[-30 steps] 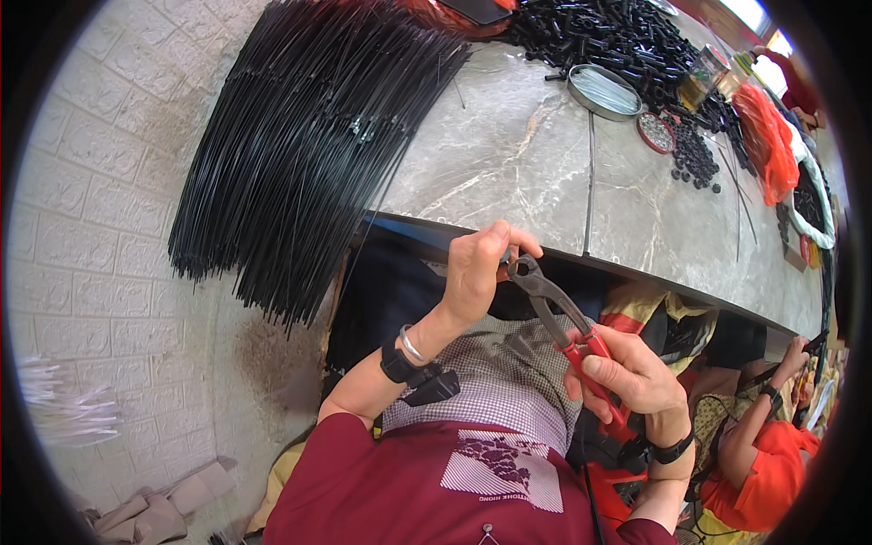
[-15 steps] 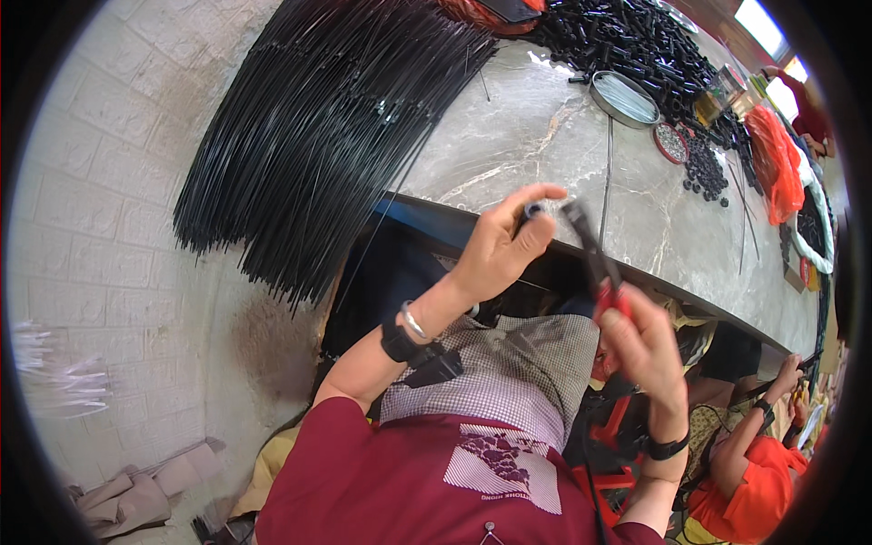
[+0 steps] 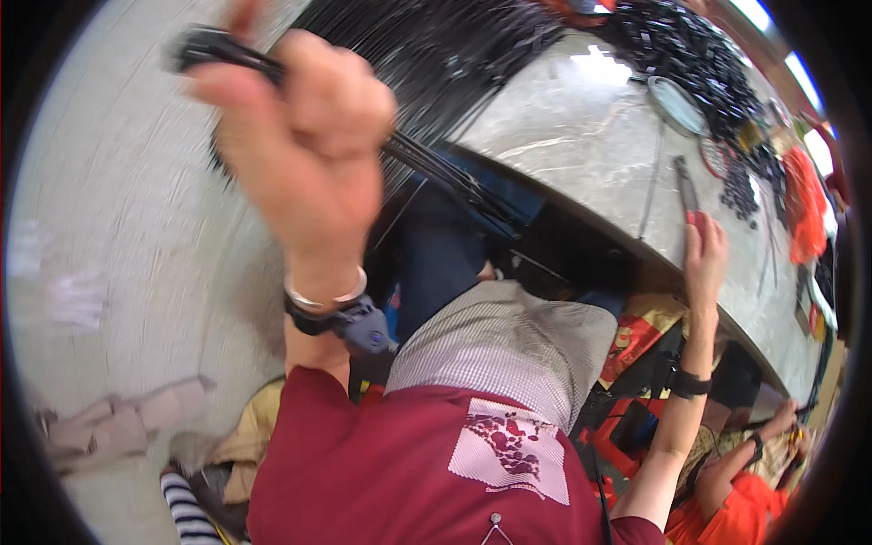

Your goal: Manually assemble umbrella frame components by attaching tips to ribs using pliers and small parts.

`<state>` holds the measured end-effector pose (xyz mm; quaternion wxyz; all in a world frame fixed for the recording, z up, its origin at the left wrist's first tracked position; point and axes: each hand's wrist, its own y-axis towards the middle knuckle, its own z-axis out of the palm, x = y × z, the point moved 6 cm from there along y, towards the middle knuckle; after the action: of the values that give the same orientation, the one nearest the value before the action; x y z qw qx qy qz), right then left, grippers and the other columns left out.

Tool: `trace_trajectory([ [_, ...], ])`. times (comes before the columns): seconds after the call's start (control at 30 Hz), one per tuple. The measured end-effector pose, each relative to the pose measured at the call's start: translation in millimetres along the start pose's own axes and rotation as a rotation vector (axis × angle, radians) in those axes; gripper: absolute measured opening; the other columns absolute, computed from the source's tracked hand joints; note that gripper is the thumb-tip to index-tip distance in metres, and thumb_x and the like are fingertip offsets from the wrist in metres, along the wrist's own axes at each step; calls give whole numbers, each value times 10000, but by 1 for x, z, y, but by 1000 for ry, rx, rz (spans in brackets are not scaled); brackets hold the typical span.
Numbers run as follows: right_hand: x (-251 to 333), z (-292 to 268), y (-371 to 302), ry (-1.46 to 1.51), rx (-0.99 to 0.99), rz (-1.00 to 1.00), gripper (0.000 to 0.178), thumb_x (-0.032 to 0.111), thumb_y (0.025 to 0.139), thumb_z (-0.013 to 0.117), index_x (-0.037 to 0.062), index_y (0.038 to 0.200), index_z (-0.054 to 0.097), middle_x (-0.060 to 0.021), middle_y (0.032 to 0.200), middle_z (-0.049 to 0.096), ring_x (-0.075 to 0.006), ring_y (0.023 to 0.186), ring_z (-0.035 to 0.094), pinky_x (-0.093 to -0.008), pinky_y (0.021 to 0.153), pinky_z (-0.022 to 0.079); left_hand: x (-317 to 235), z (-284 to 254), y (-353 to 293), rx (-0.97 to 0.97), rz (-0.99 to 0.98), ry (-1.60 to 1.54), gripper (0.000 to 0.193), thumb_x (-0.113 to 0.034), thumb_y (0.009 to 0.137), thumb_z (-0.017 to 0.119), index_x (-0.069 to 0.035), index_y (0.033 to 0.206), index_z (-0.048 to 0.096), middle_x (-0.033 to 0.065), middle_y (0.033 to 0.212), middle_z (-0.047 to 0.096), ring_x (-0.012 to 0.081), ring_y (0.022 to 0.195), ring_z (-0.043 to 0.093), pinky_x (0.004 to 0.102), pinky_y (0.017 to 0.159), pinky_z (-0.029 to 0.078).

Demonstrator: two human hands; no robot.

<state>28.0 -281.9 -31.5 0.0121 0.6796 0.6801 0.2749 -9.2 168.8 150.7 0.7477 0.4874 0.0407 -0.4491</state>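
In the head view, the left hand [image 3: 318, 136] is clenching a bundle of black rods [image 3: 450, 179], which are jutting out either side of its blurred fist. The right hand [image 3: 706, 259] is gripping pliers [image 3: 686, 186]; their nose is pointing away from its fingers, over the tabletop [image 3: 563, 136].

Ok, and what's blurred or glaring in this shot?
Head view: the left hand and its black rods are heavily motion-blurred; same view, the right hand looks sharper; same view, white glare blots the tabletop; same view, the corners are black.
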Motion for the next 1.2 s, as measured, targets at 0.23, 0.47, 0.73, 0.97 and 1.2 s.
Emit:
trace_trajectory([
  [0.23,-11,3,-3,-184,-54,-100,378,277,967,532,42,1259,576,-164,1221,593,-333,1139,541,-398,969,413,-191,22,-17,99,-41,144,95,-64,854,567,-68,791,495,-46,599,401,44,453,374,224,446,310],
  [0.47,-19,13,2,-231,-45,-117,406,311,983,499,39,1276,568,-173,1246,586,-334,1163,530,-400,987,402,-103,-39,-164,55,-552,1059,374,-30,794,703,-42,1159,623,35,833,654,94,706,601,219,643,474],
  [0.73,-20,11,-1,-275,-39,-106,410,313,987,492,50,1295,555,-161,1264,577,-320,1181,521,-387,993,397,35,-184,-289,5,-879,1153,361,-72,886,627,-64,1240,556,116,926,652,137,803,615,286,731,487],
  [0.97,-12,9,1,-226,-12,-66,396,292,994,475,47,1293,560,-151,1273,581,-298,1201,519,-365,1010,382,92,-322,-331,-69,-798,1684,536,-322,916,588,-2,1329,464,275,1251,534,402,1163,521,410,987,420],
  [1.2,-17,6,-1,-268,-30,-82,396,294,998,470,45,1292,562,-159,1275,580,-296,1196,528,-360,1002,392,66,-349,-400,-36,-1181,1610,457,-251,895,609,-31,1287,524,236,1281,535,386,1197,500,421,1011,406],
])
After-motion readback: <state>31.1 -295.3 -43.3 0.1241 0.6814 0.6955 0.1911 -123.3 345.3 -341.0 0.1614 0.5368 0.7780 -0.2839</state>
